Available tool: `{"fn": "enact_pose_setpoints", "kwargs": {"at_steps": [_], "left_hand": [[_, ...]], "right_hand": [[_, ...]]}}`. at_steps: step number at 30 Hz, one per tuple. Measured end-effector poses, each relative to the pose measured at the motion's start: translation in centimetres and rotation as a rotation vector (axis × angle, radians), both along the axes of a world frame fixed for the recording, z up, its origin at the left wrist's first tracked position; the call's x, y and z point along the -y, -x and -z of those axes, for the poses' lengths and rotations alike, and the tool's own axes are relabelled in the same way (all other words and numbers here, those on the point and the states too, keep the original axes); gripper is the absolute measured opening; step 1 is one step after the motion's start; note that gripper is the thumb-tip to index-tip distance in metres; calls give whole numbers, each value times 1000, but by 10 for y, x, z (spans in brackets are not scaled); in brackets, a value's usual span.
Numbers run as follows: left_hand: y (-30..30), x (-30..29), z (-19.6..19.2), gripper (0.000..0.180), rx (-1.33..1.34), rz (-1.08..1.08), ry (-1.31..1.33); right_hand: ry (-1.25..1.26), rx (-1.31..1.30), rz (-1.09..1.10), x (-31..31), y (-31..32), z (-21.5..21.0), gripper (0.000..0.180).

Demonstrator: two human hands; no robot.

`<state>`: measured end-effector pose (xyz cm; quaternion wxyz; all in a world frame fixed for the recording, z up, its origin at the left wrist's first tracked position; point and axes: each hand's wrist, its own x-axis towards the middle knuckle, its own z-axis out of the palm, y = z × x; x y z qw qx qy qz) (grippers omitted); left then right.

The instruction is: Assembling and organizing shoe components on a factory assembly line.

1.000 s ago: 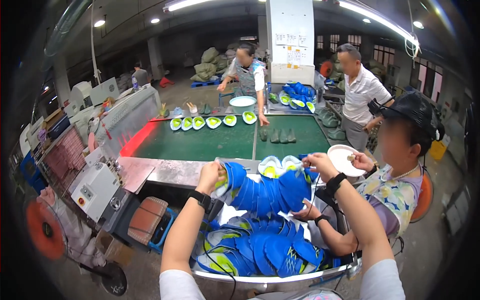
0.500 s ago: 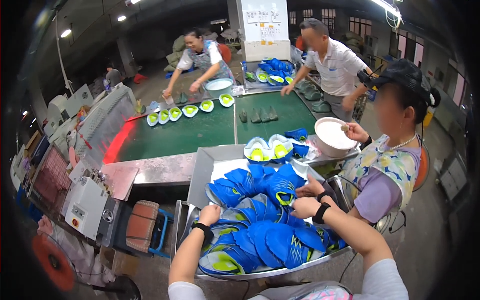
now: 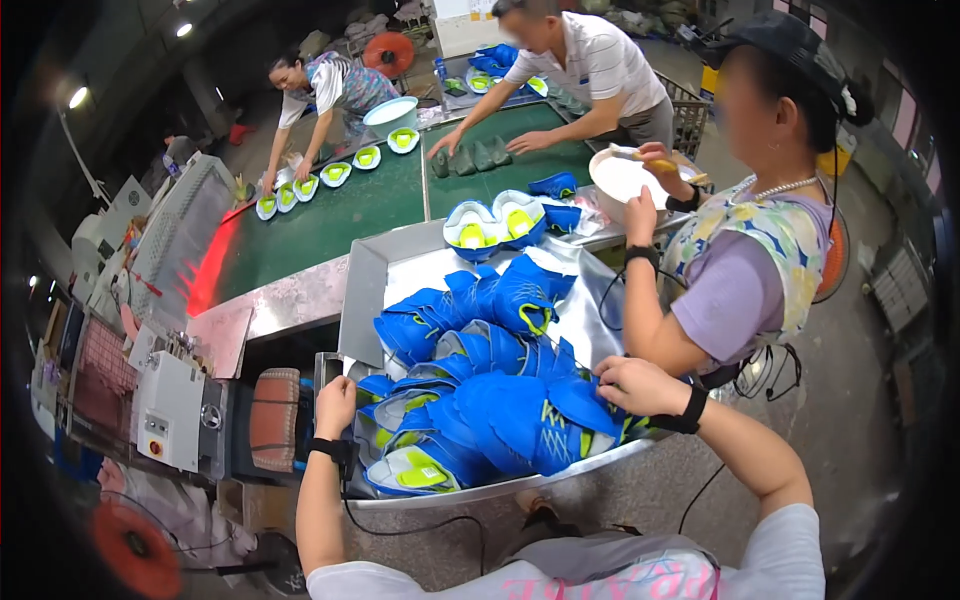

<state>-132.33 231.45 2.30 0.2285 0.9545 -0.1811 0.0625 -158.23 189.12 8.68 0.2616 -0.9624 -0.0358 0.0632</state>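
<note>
- Gripping the metal tray's (image 3: 362, 290) near-left edge, left hand (image 3: 335, 405) has its fingers curled over the rim.
- Right hand (image 3: 640, 385) rests on the tray's right rim, closed loosely; what it grasps, cannot tell.
- Blue shoe uppers (image 3: 480, 385) lie heaped in the tray, between both hands.
- Beyond: green table (image 3: 330, 225); a person just right holds a white bowl (image 3: 620, 178).

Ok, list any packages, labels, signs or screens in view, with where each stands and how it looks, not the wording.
Control box: lower left beside the metal tray, white, boxy, with small coloured buttons and a label too small to make out.
Paper sheet: top centre behind the green table, white, cut by the frame edge.
No packages or lit screens can be made out.
</note>
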Motion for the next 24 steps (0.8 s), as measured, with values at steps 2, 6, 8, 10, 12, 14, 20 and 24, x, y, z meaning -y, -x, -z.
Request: {"fn": "enact_pose_setpoints", "kwargs": {"at_steps": [2, 6, 8, 10, 12, 14, 20, 24], "left_hand": [[24, 22, -14, 21, -38, 71, 36], [107, 100, -42, 18, -240, 378, 256], [168, 143, -67, 36, -187, 616, 208], [212, 168, -69, 53, -6, 750, 37], [247, 184, -65, 63, 50, 676, -182], [261, 185, -43, 66, 77, 632, -299], [264, 186, 2, 61, 126, 452, -4], [281, 189, 4, 57, 365, 335, -118]], "right_hand": [[-161, 117, 9, -4, 25, -6, 23], [-359, 149, -186, -12, 93, -23, 24], [-350, 134, -203, -2, 138, -19, 26], [-380, 103, -130, 16, 188, -6, 28], [-547, 89, 72, 40, 256, 15, 27], [-768, -2, 415, 63, 334, 33, 24], [499, 216, 1232, 145, 710, 265, 14], [-589, 32, 1840, 118, 760, 243, 12]]}}
